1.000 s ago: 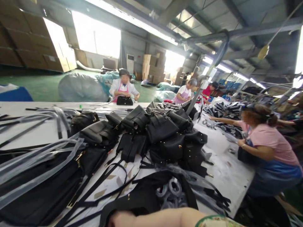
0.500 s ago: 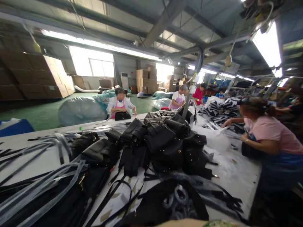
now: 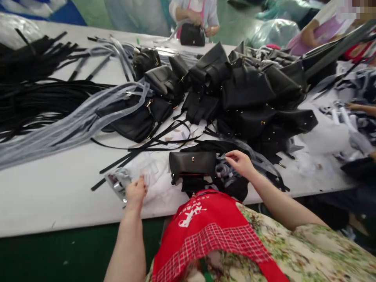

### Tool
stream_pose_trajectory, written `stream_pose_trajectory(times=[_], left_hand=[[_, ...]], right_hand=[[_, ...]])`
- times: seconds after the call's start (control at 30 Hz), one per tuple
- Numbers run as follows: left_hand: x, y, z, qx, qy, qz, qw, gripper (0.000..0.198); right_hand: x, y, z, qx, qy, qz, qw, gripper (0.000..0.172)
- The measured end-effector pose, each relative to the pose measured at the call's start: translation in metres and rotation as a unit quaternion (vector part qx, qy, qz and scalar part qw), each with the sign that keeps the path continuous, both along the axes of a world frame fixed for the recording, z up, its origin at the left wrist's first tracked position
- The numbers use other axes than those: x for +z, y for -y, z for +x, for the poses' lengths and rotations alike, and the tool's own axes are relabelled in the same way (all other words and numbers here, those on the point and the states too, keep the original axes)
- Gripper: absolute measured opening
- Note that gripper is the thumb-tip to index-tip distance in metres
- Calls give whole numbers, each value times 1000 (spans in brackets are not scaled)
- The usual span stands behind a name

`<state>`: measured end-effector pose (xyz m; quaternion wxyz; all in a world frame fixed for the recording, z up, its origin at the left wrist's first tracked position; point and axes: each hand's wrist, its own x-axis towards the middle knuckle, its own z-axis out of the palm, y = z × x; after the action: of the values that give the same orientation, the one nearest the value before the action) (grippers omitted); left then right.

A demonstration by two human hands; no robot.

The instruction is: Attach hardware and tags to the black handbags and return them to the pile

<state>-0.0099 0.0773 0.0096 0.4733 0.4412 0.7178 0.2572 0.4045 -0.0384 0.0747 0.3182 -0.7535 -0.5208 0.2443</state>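
Observation:
A black handbag lies at the near edge of the white table, just in front of my red apron. My right hand rests on its right end, fingers curled into a bundle of clear plastic wrapping there. My left hand is closed on a small clear plastic bag with metal parts inside, left of the handbag. Loose black straps lie between the two hands and the bag pile.
A heap of black handbags fills the table's middle and right. Clear plastic sleeves and black straps cover the left. Across the table a person holds a black bag; another person's hand works at the right.
The camera has tipped down from the hall to the table edge. Both my hands and the red apron have come into view; earlier only a forearm showed at the bottom.

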Motion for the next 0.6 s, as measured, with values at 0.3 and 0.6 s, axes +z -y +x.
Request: stream_pose_trajectory(times=[0.3,0.6], left_hand=[[2,26,22,36,115,-27,992,49],[2,34,8,36,102,-16,994,42]], right_hand=[[-59,14,-91,416,43,-291,861,51],[-81,-39,-92,391,289,-185,854,53]])
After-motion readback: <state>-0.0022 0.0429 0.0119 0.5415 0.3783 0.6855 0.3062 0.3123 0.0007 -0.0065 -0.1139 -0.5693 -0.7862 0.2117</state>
